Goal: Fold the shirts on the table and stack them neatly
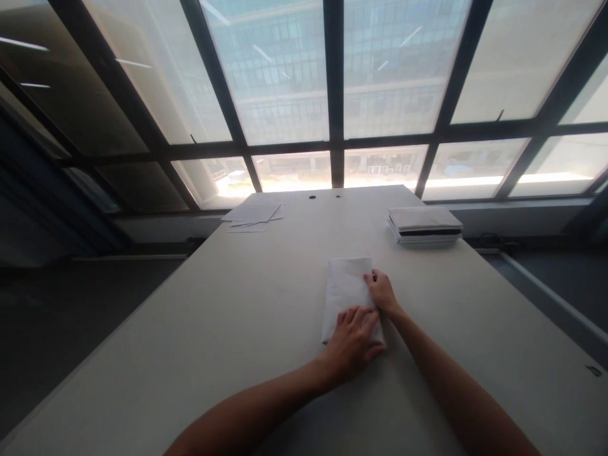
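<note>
A white folded cloth [349, 282] lies lengthwise on the table before me, its layers stacked into a narrow rectangle. My left hand [352, 342] rests across its near end, fingers apart and lying on the fabric, the thumb by the near right corner. At the cloth's right edge, my right hand [382, 291] has its fingers curled round the border, pinching it. The fingertips underneath are hidden.
The white table [228, 316] stretches to the windows. Sheets of paper [254, 214] lie at its far left. On the far right sits a stack of folded cloths [425, 227], with a dark layer among the white ones.
</note>
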### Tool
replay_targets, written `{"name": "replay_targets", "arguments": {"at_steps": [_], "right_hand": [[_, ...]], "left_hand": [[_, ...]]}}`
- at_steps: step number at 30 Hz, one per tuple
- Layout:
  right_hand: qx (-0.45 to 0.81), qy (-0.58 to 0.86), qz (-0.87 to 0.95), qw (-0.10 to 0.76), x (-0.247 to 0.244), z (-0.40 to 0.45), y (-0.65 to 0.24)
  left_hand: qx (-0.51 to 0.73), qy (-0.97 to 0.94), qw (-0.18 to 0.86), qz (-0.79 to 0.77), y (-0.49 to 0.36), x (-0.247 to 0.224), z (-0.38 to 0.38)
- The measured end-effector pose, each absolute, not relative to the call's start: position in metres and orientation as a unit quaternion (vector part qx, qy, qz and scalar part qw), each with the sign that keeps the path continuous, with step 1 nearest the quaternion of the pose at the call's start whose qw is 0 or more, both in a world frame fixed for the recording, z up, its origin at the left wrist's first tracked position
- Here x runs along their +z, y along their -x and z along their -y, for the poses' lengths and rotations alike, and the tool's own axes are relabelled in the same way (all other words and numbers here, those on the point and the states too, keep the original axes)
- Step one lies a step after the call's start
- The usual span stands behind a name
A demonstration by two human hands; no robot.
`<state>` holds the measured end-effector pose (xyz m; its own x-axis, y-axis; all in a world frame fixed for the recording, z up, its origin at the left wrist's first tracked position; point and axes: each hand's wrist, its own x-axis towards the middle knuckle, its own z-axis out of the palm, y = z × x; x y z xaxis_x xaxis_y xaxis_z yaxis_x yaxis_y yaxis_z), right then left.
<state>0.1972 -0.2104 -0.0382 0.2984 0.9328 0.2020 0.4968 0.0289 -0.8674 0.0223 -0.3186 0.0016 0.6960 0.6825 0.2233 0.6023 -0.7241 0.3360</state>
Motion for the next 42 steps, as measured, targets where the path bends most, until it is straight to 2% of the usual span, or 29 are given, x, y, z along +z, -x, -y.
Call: {"name": "replay_targets", "arguments": {"at_steps": [6,9,12,15,20,28,33,39,42], "right_hand": [[0.197,0.707,0.52,0.437,-0.038,0.213,-0.194],[0.224,0.711,0.501,0.44,-0.04,0.218,-0.194],[0.298,0.703,0.472,0.441,-0.044,0.219,-0.197],[0.28,0.693,0.459,0.48,-0.047,0.212,-0.204],[0.236,0.682,0.451,0.526,-0.052,0.199,-0.215],[0.223,0.659,0.465,0.547,-0.062,0.194,-0.22],[0.212,0.658,0.475,0.544,-0.062,0.194,-0.222],[0.277,0.643,0.456,0.55,-0.055,0.2,-0.224],[0.225,0.67,0.489,0.512,-0.05,0.206,-0.223]], "left_hand": [[0.094,-0.942,0.019,-0.322,0.018,-0.021,0.307],[0.073,-0.948,0.022,-0.308,0.046,-0.018,0.284],[0.066,-0.93,0.028,-0.36,0.079,-0.007,0.263],[0.096,-0.913,0.044,-0.393,0.096,0.0,0.257],[0.184,-0.89,0.064,-0.412,0.077,-0.002,0.275],[0.238,-0.857,0.051,-0.453,0.047,0.004,0.283],[0.19,-0.877,0.023,-0.44,0.033,-0.01,0.296],[0.146,-0.903,-0.016,-0.404,0.046,-0.02,0.289],[0.151,-0.907,-0.015,-0.392,0.064,-0.021,0.283]]}}
